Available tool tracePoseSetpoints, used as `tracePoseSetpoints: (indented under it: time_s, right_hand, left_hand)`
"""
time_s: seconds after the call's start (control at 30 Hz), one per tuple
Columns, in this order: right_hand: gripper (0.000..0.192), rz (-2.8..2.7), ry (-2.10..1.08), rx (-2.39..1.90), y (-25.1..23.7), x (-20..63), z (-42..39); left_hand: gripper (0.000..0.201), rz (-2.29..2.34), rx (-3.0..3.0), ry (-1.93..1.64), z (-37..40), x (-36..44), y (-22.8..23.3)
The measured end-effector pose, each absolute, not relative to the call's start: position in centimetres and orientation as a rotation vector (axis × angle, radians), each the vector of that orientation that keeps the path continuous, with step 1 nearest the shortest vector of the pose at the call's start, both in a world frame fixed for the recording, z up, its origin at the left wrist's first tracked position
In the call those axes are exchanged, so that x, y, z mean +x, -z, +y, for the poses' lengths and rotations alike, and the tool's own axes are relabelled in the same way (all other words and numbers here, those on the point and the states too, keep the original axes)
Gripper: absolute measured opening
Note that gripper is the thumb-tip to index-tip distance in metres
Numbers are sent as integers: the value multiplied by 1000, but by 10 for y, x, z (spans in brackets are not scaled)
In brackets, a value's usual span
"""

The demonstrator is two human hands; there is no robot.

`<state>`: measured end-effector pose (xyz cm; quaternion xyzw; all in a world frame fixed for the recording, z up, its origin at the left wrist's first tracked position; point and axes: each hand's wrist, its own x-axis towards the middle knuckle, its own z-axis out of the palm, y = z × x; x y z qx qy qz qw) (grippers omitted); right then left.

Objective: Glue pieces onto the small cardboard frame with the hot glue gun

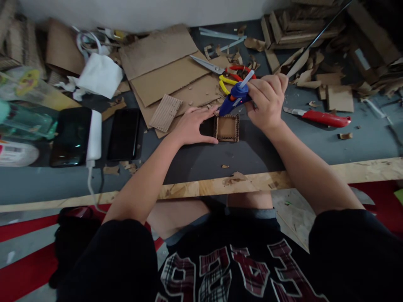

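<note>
- My left hand lies flat, palm down, fingers spread, just left of frame centre.
- My right hand is curled in a fist-like grip, upper centre-right.

Dim, even indoor light, soft shadows, edges bent by wide lens.

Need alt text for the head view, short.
Right hand holds a blue glue gun over a small cardboard frame, which the left hand steadies on a grey table. Scissors, a red utility knife and cardboard scraps lie around.
</note>
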<state>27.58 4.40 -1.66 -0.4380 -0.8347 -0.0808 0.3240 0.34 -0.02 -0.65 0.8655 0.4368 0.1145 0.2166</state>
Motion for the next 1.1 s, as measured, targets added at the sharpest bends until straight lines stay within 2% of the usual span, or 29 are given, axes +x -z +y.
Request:
tracePoseSetpoints:
  time_s: [0.47, 0.7, 1.1]
  right_hand:
    - [53, -2212, 176, -1177, 10, 279, 40]
    - [60, -2239, 117, -1184, 4, 282, 38]
    - [63, -2199, 189, -1300, -3, 281, 36]
  left_hand:
    - [111, 1231, 2401, -284, 0, 3, 5]
    - [111, 1232, 2395, -280, 1, 3, 6]
    - [110, 1219, 2359, -319, 1, 1, 6]
